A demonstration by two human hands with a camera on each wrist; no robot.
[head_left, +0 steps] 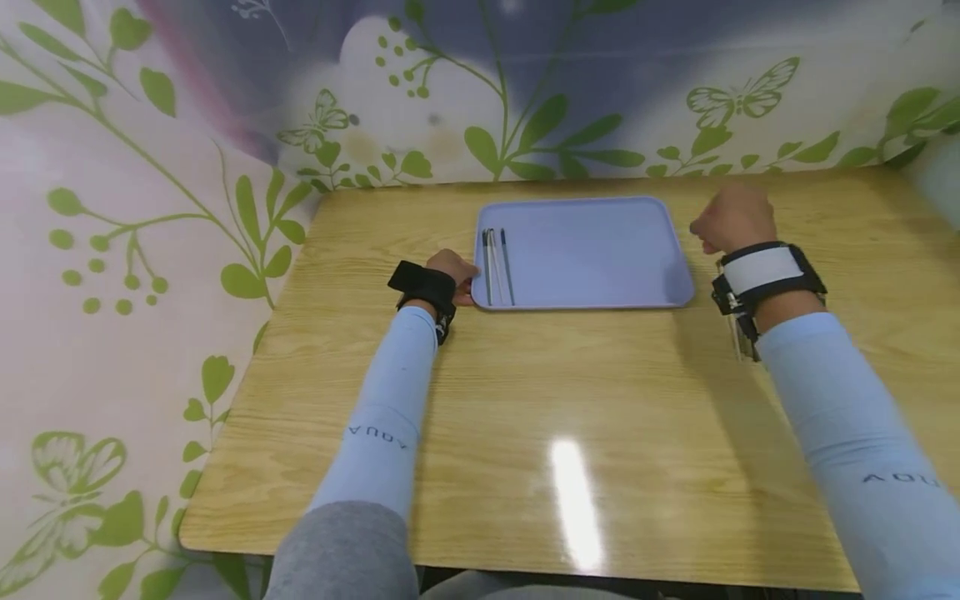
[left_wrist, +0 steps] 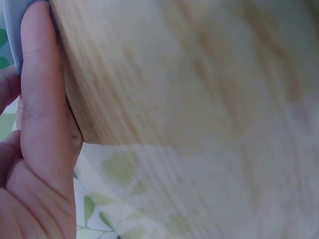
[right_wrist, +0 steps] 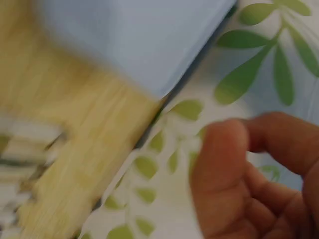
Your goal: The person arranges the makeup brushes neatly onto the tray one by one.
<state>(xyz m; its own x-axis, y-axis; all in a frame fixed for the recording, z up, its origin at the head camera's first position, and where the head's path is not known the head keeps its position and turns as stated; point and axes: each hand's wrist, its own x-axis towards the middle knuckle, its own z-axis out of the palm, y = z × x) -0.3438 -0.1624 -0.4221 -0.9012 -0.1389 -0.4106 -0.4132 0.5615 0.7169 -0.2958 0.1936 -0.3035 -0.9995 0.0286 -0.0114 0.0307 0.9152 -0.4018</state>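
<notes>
We've got our left hand gripping the tray by its left edge, probably to steady it, sticks lined up just inside, right hand curled, seemingly empty, beyond its right edge.

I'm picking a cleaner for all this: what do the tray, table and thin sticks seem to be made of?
Tray: probably plastic, smooth with a low sheen, given its even lilac-blue colour and rounded corners.
Table: wood or laminate, glossy; grain shows and a light reflects brightly.
Sticks: perhaps metal or plastic; too slim to tell material or finish.
</notes>
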